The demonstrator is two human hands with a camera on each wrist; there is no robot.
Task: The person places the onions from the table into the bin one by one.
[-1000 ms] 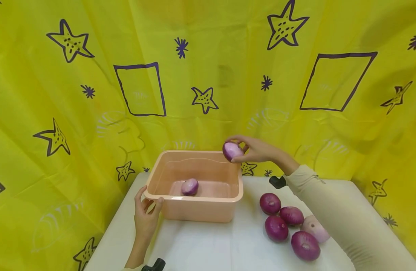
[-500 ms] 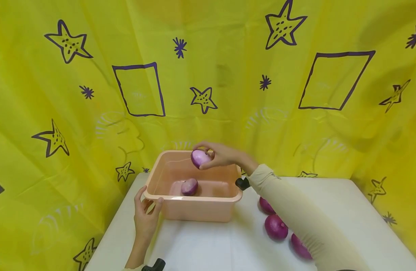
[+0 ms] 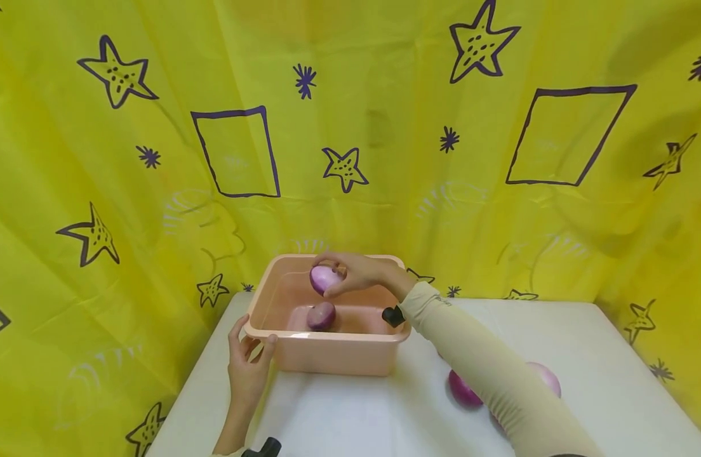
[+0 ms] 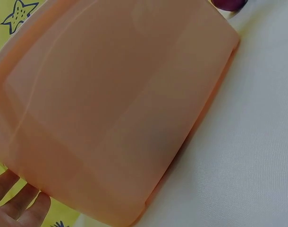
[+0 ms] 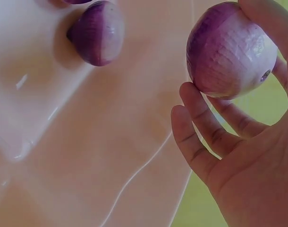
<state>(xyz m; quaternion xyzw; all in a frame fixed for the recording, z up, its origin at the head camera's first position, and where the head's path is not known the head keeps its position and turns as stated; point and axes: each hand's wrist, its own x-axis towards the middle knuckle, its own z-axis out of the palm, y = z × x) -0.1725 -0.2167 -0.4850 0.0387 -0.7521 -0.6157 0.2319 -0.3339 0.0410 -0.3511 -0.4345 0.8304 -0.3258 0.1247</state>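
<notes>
A peach plastic tub (image 3: pixel 336 355) stands on the white table. My left hand (image 3: pixel 249 368) grips its near left corner at the rim; in the left wrist view the fingertips (image 4: pixel 38 208) show at the tub's edge. Over the tub's inside, my right hand (image 3: pixel 359 273) holds a purple and pale onion (image 3: pixel 324 280) between thumb and fingers. Close up, the held onion (image 5: pixel 229 54) shows its root end towards the palm. Below it, another onion (image 3: pixel 321 316) lies on the tub floor. At the top edge of the right wrist view, a further bit of purple is cut off.
Right of the tub, red onions (image 3: pixel 463 390) lie on the table (image 3: pixel 590 343), partly hidden by my right sleeve (image 3: pixel 470 355). A paler onion (image 3: pixel 545 378) shows beyond the sleeve. A yellow patterned curtain (image 3: pixel 407 209) hangs close behind the tub.
My right hand has carried the onion leftward from the tub's far right corner, then lower over the inside. The sleeve now covers more of the table onions. My left hand stays put.
</notes>
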